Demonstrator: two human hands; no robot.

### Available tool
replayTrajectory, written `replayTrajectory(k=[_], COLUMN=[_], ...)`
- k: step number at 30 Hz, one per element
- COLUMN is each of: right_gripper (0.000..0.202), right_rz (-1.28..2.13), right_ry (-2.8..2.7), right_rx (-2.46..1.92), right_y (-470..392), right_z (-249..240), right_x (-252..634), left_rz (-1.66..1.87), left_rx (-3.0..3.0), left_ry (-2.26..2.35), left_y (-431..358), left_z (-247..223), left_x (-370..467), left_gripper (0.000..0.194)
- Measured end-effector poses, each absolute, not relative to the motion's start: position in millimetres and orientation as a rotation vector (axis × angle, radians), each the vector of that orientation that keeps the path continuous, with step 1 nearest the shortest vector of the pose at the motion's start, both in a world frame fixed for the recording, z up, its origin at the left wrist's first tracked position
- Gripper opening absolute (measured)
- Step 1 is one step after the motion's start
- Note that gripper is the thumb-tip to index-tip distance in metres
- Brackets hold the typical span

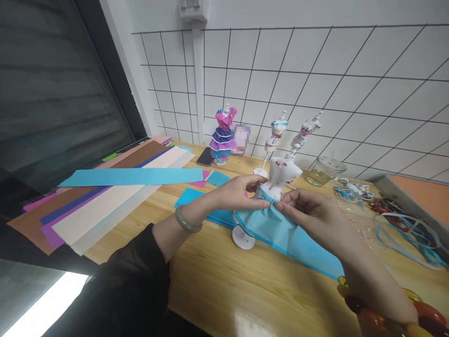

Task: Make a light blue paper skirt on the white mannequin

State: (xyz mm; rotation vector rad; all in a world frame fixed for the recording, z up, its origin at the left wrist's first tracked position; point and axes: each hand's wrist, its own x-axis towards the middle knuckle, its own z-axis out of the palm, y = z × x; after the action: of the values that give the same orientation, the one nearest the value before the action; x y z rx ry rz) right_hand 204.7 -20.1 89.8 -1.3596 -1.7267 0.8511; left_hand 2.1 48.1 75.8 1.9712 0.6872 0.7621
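A small white mannequin (pixel 286 171) on a round white base (pixel 243 238) leans in front of me. Light blue crepe paper (pixel 277 227) is gathered in folds around its waist, and a long strip of it trails down to the right. My left hand (pixel 242 192) pinches the gathered edge at the waist, its fingers reaching behind the mannequin. Close beside it, my right hand (pixel 305 206) pinches the same paper edge between thumb and fingers. The fingertips hide part of the gathers.
Coloured paper sheets (pixel 105 206) are stacked at left under a blue strip (pixel 133 177). Behind stand a dressed mannequin (pixel 222 135) beside a phone (pixel 206 157), and two bare mannequins (pixel 277 133). A glass teapot (pixel 324 168) and tangled ribbons (pixel 407 238) lie at right.
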Motion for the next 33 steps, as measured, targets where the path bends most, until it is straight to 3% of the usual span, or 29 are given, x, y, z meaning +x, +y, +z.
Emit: replayTrajectory(k=[10,20,24,28,33], right_gripper=[0.033,0.034,0.028,0.036,0.028], right_rz=[0.891,0.756,0.230,-0.370,-0.741], right_ry=[-1.683,-1.806,-1.950,-2.222,-2.288], right_rx=[-1.329,-1.312,-1.202,-0.838,-0.691], right_y=[-17.7,-16.0,-23.0,-31.6,-31.7], right_z=[86.4,84.8,94.5,101.3,91.3], right_x=[202.9,205.9,206.3,195.3,184.9], left_rz=[0.752,0.880,0.999,1.131,1.124], left_rx=[2.099,2.152,2.079,1.922,1.788], left_ry=[0.694,0.848,0.907,1.058,1.058], left_y=[47.5,33.4,42.3,53.4,52.9], left_z=[80.0,86.3,82.9,80.6,81.4], left_x=[-0.8,5.4,4.6,2.3,2.9], left_gripper=[0.066,0.044,0.037,0.037,0.037])
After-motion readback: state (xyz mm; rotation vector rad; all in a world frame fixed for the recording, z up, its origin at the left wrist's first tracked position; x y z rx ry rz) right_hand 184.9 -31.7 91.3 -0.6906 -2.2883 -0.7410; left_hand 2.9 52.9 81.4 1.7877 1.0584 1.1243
